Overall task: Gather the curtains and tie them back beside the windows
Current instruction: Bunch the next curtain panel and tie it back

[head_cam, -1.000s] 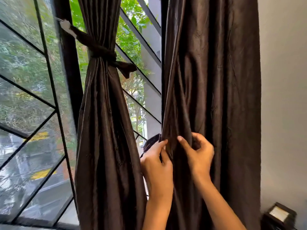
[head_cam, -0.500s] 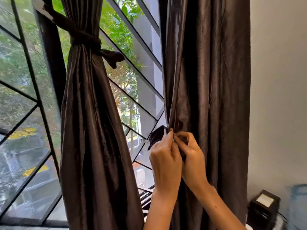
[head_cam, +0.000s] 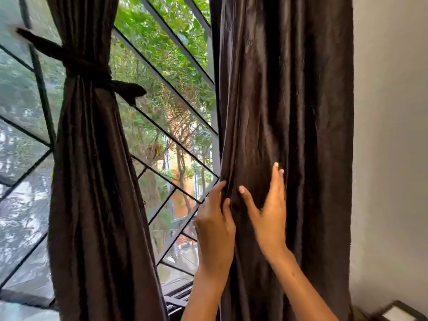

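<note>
Head camera faces the window (head_cam: 162, 112) closely, looking slightly upward.

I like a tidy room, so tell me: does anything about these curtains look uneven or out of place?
Yes, the pair is mismatched. The left curtain is cinched by a tieback, while the right curtain hangs loose, with no tie around it. The left hand pinches its window-side edge; the right hand lies flat on its folds.

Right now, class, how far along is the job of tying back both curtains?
Done: the left curtain is gathered and held by its tie-back. In hand: the left hand pinches the right curtain at its window-side edge, and the right hand lies flat on its folds. Left: gathering it and tying it; it hangs loose.
</note>
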{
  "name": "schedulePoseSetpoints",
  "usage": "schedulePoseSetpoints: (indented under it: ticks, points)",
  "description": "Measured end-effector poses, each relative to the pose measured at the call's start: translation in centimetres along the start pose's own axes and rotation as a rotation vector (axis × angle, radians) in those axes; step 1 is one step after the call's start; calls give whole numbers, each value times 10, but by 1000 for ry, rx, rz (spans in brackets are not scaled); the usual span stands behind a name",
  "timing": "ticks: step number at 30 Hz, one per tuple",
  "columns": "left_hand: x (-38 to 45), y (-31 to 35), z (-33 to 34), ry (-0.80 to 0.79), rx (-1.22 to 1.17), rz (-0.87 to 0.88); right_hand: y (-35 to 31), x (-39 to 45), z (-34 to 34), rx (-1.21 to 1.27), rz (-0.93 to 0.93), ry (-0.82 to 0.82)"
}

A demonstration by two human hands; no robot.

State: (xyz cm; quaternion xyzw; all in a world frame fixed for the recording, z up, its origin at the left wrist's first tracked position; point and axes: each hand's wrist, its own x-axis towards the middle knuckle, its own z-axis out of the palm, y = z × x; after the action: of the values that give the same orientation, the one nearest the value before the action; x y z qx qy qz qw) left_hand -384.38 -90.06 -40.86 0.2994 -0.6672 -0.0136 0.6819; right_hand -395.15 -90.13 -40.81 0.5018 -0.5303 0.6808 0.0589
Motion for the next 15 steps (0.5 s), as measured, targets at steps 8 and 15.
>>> schedulePoseSetpoints:
  ticks: [8, 15]
  points:
    - [0, -3, 9, -2, 294, 150, 17, 15, 17, 140, 18, -22]
    - [2, -1, 4, -43, 295, 94, 19, 11, 23, 574, 247, -318]
